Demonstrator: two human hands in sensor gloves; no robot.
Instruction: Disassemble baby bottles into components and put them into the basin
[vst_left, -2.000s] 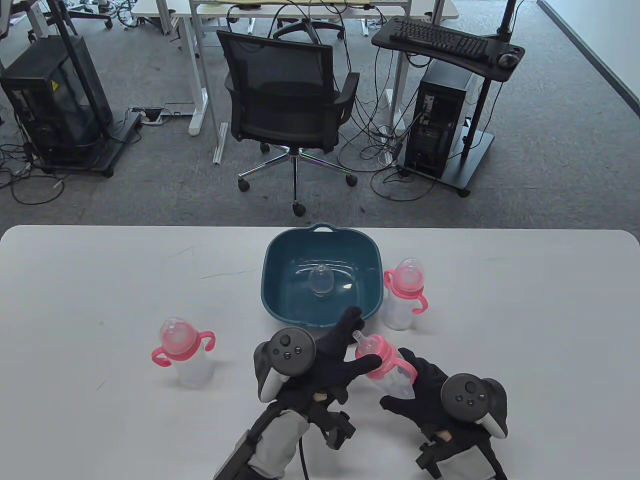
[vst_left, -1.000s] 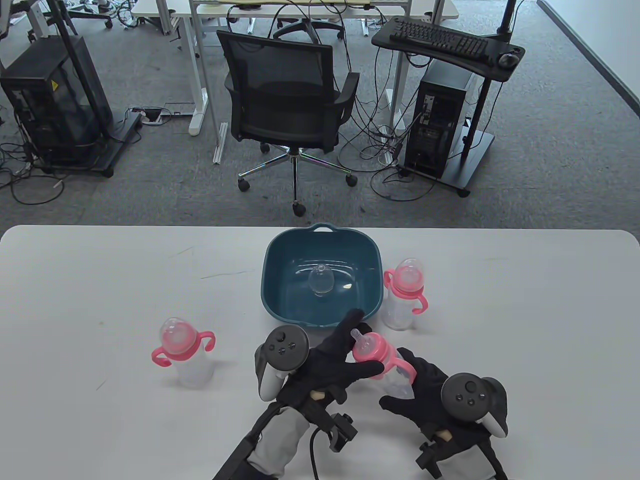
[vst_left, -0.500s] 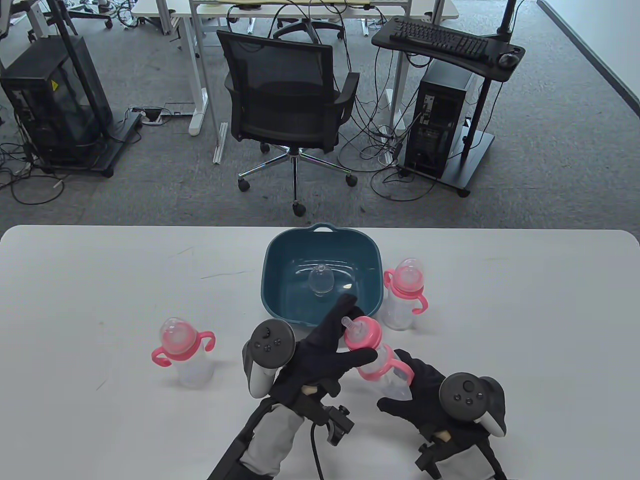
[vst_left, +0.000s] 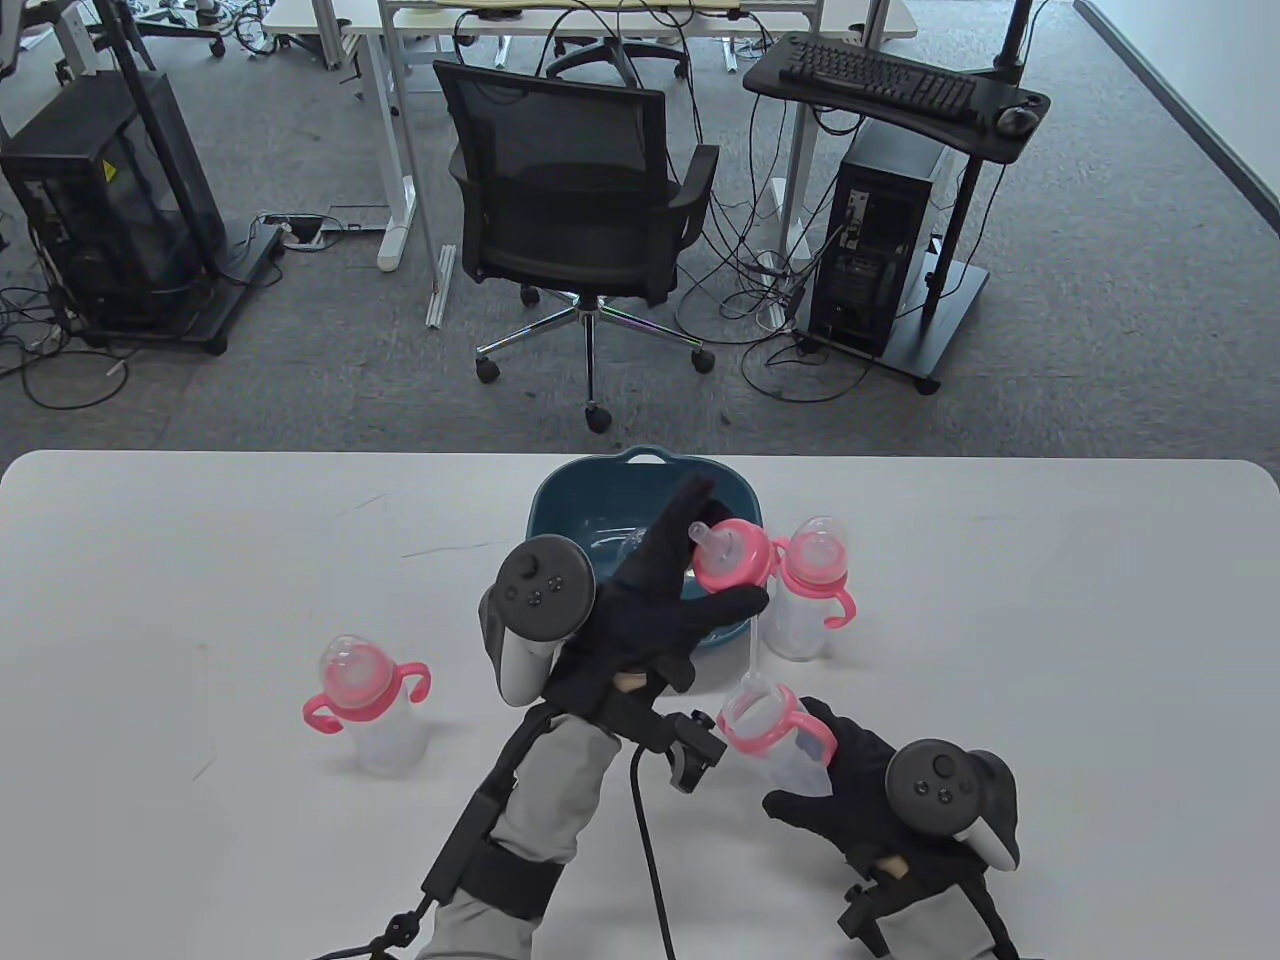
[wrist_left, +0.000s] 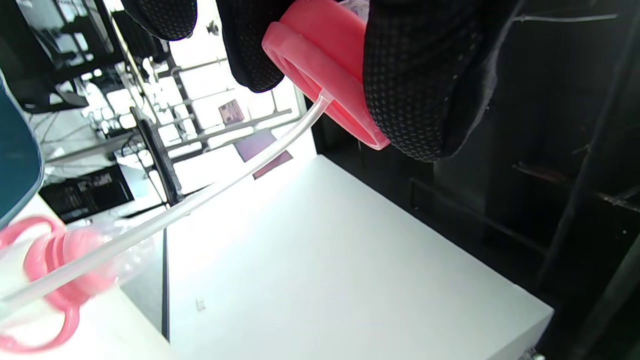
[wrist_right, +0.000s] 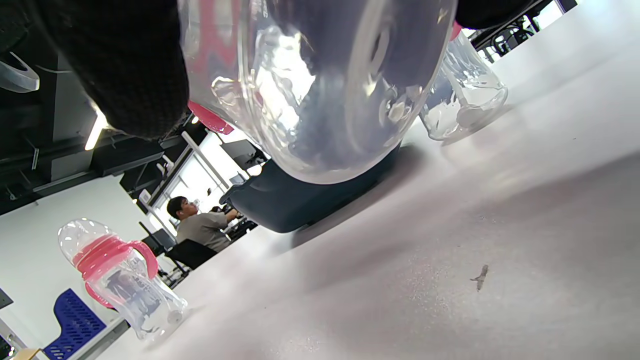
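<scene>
My left hand (vst_left: 690, 590) grips a pink screw collar with its teat (vst_left: 728, 556) (wrist_left: 325, 60), lifted over the near rim of the teal basin (vst_left: 560, 495). A clear straw (vst_left: 752, 645) (wrist_left: 200, 200) hangs from the collar down toward the bottle body. My right hand (vst_left: 850, 780) holds that clear bottle body (vst_left: 785, 750) (wrist_right: 320, 85), with its pink handle ring, tilted just above the table. A clear dome cap (vst_left: 630, 545) lies in the basin, mostly hidden by my left hand.
Two assembled bottles stand on the white table (vst_left: 1050, 620): one (vst_left: 365, 705) (wrist_right: 120, 280) at the left, one (vst_left: 808, 590) (wrist_right: 462, 100) right of the basin. Beyond the far table edge are an office chair (vst_left: 580, 210) and desks.
My left hand has lifted the pink collar and teat off the bottle body and carried it up over the basin, drawing the straw out. The right hand stayed put with the body.
</scene>
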